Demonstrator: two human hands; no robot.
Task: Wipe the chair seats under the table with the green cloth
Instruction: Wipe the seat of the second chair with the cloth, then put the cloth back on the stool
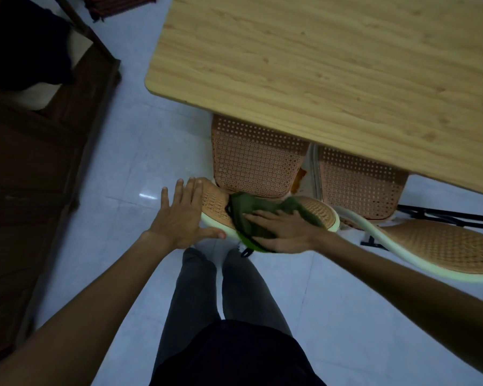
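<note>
Two chairs with woven orange seats are pushed under the wooden table (pixel 332 68). The left chair's seat (pixel 257 160) and the right chair's seat (pixel 357 182) show below the table edge. The green cloth (pixel 251 215) lies draped over the left chair's curved backrest (pixel 215 201). My right hand (pixel 285 229) presses flat on the cloth with fingers spread. My left hand (pixel 181 215) rests on the left end of that backrest, fingers apart, thumb along its pale green rim.
The right chair's backrest (pixel 444 246) curves off to the right. Dark wooden furniture (pixel 39 151) stands along the left side. The floor (pixel 129 151) is pale tile. My legs (pixel 221 291) stand just behind the left chair.
</note>
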